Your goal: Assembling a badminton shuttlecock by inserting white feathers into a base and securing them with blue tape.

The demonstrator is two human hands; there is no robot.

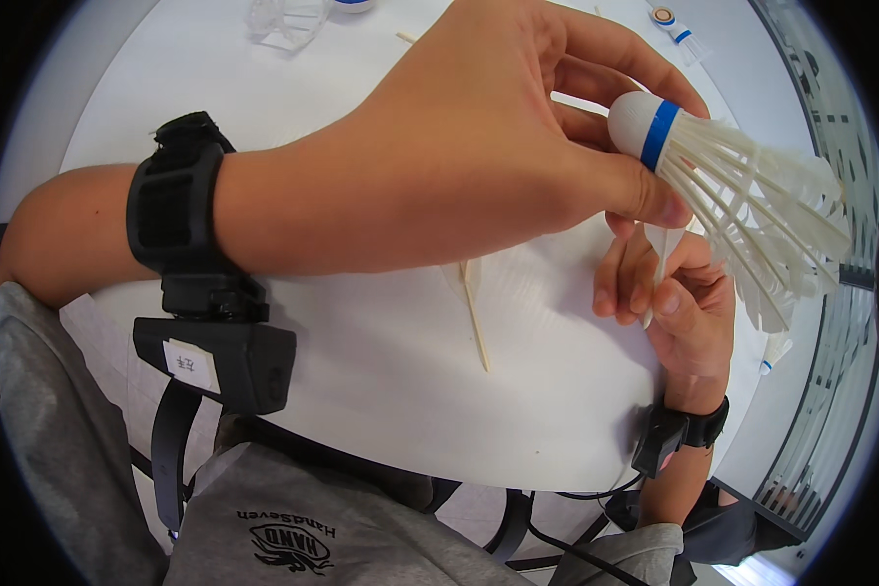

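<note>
A white feather shuttlecock [752, 186] with a blue band lies tilted in my left hand [518, 127], its round cork toward the palm and its feathers fanning out to the right. The left thumb presses beside the blue band, and the other fingers curl behind the cork, partly out of sight. Just below, my right hand [691, 303] pinches a single white feather [660, 259] by its quill between thumb and fingers. That feather's upper end reaches up to my left thumb; whether it touches the shuttlecock cannot be made out.
On the round white table [381, 391] a loose feather [475, 317] lies under my left forearm. Two more shuttlecocks rest at the right, one far [676, 29] and one near the edge [774, 354]. Clear crumpled plastic [285, 21] sits at the far left. A black device [215, 361] hangs from my left wrist.
</note>
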